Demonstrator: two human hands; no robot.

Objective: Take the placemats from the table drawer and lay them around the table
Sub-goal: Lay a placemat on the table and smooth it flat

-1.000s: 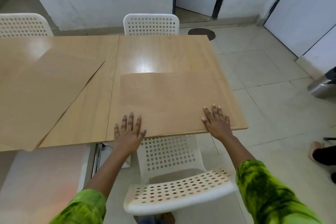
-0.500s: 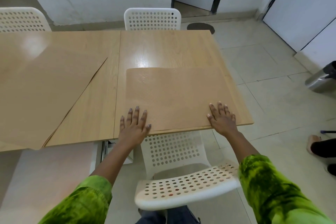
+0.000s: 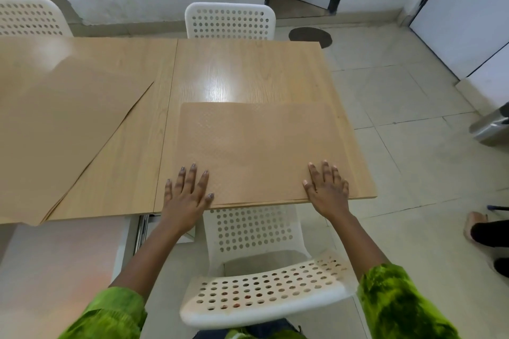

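At the far left of the worktop (image 3: 248,69), a loose stack of placemats (image 3: 63,129) lies skewed, one corner pointing toward the middle and its near corner jutting just past the worktop's front edge; it looks parked there as a supply for the seats not yet served. Below the front edge, between that stack and the near chair (image 3: 261,297), the open drawer (image 3: 165,231) shows only as a metal runner and a pale corner, so I cannot tell whether anything is left inside. Next comes the left hand (image 3: 186,195), spread flat with nothing gripped, its fingers resting on the near left corner of a single placemat (image 3: 259,148). This mat lies square to the front edge, directly in front of the near chair, likely to mark that seat's place. At its near right corner the right hand (image 3: 329,190) is likewise open and pressed flat, holding nothing. Two palms on two corners suggest smoothing and squaring the mat. A chair (image 3: 230,20) across the worktop has no mat before it.
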